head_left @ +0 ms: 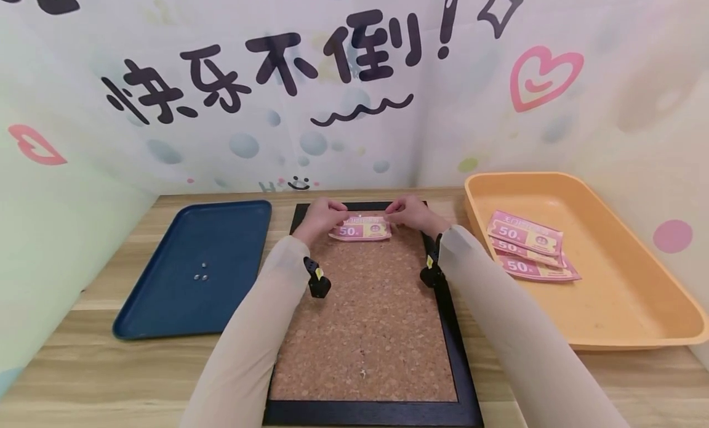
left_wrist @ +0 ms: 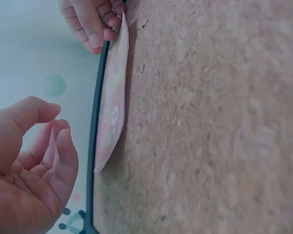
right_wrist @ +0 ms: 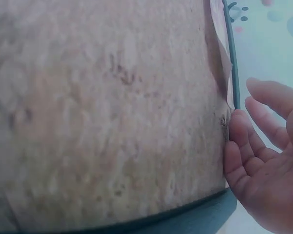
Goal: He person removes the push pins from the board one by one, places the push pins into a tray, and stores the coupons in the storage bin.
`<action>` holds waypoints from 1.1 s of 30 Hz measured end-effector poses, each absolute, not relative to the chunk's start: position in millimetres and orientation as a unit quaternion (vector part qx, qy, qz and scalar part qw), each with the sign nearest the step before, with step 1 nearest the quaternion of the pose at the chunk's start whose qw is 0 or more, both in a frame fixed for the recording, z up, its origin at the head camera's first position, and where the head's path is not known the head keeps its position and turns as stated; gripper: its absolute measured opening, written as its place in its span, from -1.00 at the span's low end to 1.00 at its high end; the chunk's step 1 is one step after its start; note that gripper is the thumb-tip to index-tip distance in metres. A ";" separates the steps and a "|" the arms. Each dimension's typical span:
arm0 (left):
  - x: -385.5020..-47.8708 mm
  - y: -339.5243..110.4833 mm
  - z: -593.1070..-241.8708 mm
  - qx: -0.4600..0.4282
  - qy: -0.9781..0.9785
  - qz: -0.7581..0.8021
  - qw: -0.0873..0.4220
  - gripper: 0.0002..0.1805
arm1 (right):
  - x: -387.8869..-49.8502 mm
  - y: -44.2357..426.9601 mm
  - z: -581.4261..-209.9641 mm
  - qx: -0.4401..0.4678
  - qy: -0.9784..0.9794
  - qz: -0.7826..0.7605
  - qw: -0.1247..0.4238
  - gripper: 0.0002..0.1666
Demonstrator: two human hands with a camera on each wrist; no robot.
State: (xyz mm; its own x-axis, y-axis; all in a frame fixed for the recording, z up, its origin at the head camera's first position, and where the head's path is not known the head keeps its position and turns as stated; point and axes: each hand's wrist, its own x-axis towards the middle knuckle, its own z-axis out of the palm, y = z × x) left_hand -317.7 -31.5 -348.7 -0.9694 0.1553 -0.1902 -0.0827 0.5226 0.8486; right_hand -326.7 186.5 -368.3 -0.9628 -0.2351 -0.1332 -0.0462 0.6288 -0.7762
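Note:
A pink and yellow paper coupon [head_left: 361,230] marked 50 lies across the top of a black-framed cork board [head_left: 362,317]. A tiny bright spot shows at its upper middle; what it is cannot be made out. My left hand [head_left: 323,217] is by the coupon's left end. In the left wrist view, the left hand's [left_wrist: 31,165] fingers are loosely bent, thumb and forefinger close together, nothing visible between them. My right hand [head_left: 412,214] is at the coupon's upper right corner. The right wrist view shows the right hand [right_wrist: 268,141] with thumb apart, fingers beside the board's edge.
To the left, a blue tray [head_left: 166,298] holds three small silvery pieces [head_left: 204,278]. An orange tray [head_left: 620,305] on the right contains several overlapping pink coupons [head_left: 526,234]. A printed cloth backdrop [head_left: 354,151] rises behind the wooden table [head_left: 83,366].

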 end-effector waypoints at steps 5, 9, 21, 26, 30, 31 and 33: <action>-323.3 -26.1 -349.1 0.013 0.886 0.452 0.105 -0.74 | -327.6 186.4 -370.6 -0.074 0.898 -0.424 0.090 -0.75; -327.9 -21.7 -352.4 0.017 0.874 0.474 0.105 -0.72 | -328.9 187.6 -373.6 -0.058 0.903 -0.419 0.080 -0.75; -341.9 -9.0 -365.1 -0.007 0.850 0.506 0.145 -0.79 | -329.2 184.1 -376.5 -0.043 0.917 -0.389 0.081 -0.75; -351.6 -2.7 -371.2 -0.024 0.838 0.522 0.159 -0.76 | -328.7 182.5 -378.1 -0.036 0.917 -0.391 0.074 -0.76; -355.4 -0.4 -375.6 -0.034 0.835 0.524 0.163 -0.78 | -329.2 182.0 -380.0 -0.038 0.917 -0.392 0.067 -0.77; -355.8 -0.3 -376.6 -0.037 0.834 0.525 0.164 -0.79 | -329.4 182.1 -380.3 -0.038 0.916 -0.393 0.067 -0.77; -356.7 0.1 -378.7 -0.045 0.832 0.528 0.163 -0.80 | -329.5 182.4 -380.7 -0.039 0.917 -0.391 0.066 -0.79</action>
State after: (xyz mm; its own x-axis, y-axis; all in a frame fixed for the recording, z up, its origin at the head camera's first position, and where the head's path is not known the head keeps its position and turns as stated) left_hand -356.7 0.1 -378.7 -0.9428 0.0981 -0.3187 -0.2464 0.4388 0.8641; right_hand -329.5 182.4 -380.7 -0.9883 -0.1224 -0.0908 -0.0193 0.6913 -0.7223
